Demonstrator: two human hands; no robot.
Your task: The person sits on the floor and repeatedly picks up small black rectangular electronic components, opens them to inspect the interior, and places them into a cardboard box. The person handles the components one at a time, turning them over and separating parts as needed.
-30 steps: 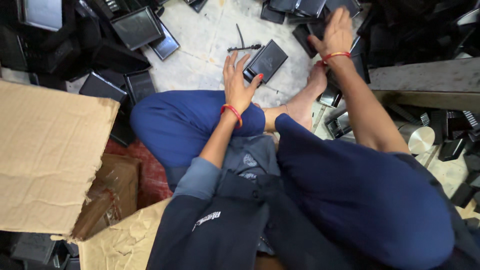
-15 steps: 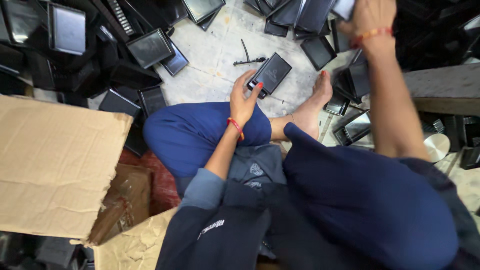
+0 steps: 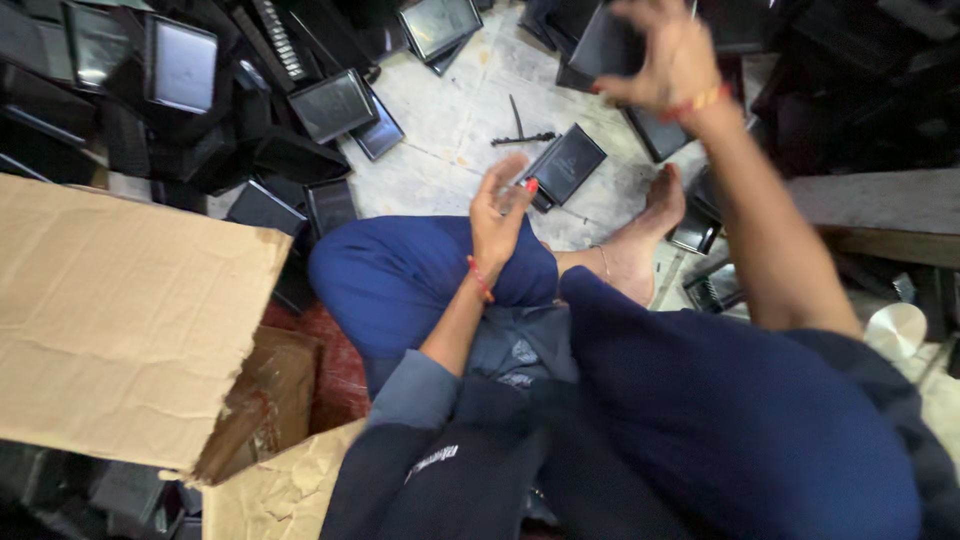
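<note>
I sit cross-legged on the floor in blue trousers. My left hand (image 3: 498,212) hovers over my knee, fingers apart and holding nothing, just short of a flat black framed panel (image 3: 567,165) lying on the pale floor. My right hand (image 3: 665,62) is raised at the far right, blurred, its fingers curled like a claw around the edge of another black panel (image 3: 604,45). Whether it actually grips that panel is not clear. My bare foot (image 3: 640,235) rests beside the near panel.
Heaps of black framed panels (image 3: 180,65) lie on the floor at left, top and right. A torn open cardboard box (image 3: 130,320) stands at my left. A thin black tool (image 3: 520,137) lies on the floor. A wooden plank (image 3: 880,205) and metal disc (image 3: 895,330) are at right.
My left hand has lifted off the near panel and opened above my knee. My right hand rose from the pile toward the camera, fingers curling at a black panel.
</note>
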